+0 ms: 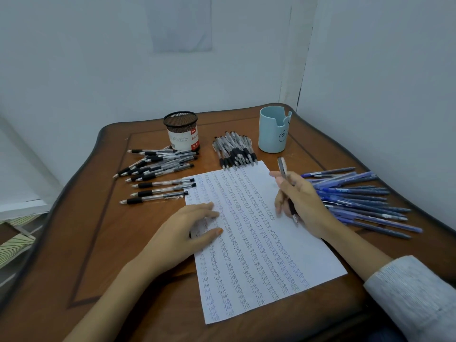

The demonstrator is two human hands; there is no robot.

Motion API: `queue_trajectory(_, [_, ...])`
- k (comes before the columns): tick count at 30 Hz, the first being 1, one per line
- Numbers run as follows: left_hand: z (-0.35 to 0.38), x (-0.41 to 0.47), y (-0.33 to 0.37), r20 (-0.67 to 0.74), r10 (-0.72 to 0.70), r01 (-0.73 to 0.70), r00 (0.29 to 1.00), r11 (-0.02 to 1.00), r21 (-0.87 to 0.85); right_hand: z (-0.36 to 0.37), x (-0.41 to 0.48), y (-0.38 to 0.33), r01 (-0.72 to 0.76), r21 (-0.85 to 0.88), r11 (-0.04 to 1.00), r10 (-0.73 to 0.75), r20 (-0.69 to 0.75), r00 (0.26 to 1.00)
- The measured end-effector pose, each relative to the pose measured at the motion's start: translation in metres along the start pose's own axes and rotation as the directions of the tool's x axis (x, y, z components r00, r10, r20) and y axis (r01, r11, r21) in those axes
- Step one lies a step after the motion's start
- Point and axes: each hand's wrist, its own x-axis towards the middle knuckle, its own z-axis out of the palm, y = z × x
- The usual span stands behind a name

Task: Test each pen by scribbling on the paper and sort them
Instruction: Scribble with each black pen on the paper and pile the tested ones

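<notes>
Filling the nearest part of the view, the paper (259,255) lies on the wooden table (98,243), covered almost edge to edge with columns of the handwritten word "test". Only a narrow strip along its right margin remains blank. The left hand (187,225) rests flat on the sheet's left edge, fingers extended and holding nothing. The right hand (301,203) grips the pen (282,169) in a writing hold, fingers curled round the dark grip section. The pen's tip points down and toward the person, at or just above the blank margin; contact cannot be confirmed. Its long axis runs from that tip up and away, the clip end rising beyond the knuckles.

Beyond the hands lie three groups: blue pens (357,201) fanned to the right of the sheet, clear pens (158,169) with black grips spread to the left, and a tight bundle of pens (234,151) touching the sheet's far edge. Behind these stand a mesh cup (181,130) and a pale blue holder (274,130); no pen projects from either.

Judging from the crowded sheet and the three groups, the task appears well advanced. Which group, if any, awaits testing cannot be determined.
</notes>
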Motion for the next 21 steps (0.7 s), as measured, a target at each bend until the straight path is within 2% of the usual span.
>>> queue_trajectory(4, [0.001, -0.003, -0.006, -0.087, -0.001, -0.011, 0.996, 0.990, -0.140, 0.002, -0.002, -0.002, 0.002, -0.031, 1.000, -0.003, -0.029, 1.000])
queue_trajectory(13, [-0.001, -0.001, -0.006, -0.083, -0.018, 0.001, 0.996, 0.980, -0.198, 0.008, -0.003, -0.007, -0.026, -0.188, 0.982, 0.019, -0.041, 0.999])
queue_trajectory(19, [-0.004, 0.005, -0.010, -0.173, -0.051, 0.008, 0.984, 0.970, -0.243, 0.013, 0.019, -0.020, -0.242, -0.199, 0.950, 0.244, -0.016, 0.970])
queue_trajectory(21, [-0.005, 0.006, -0.011, -0.177, -0.053, 0.008, 0.983, 0.969, -0.247, 0.016, 0.031, -0.029, -0.251, -0.179, 0.951, 0.257, 0.011, 0.966])
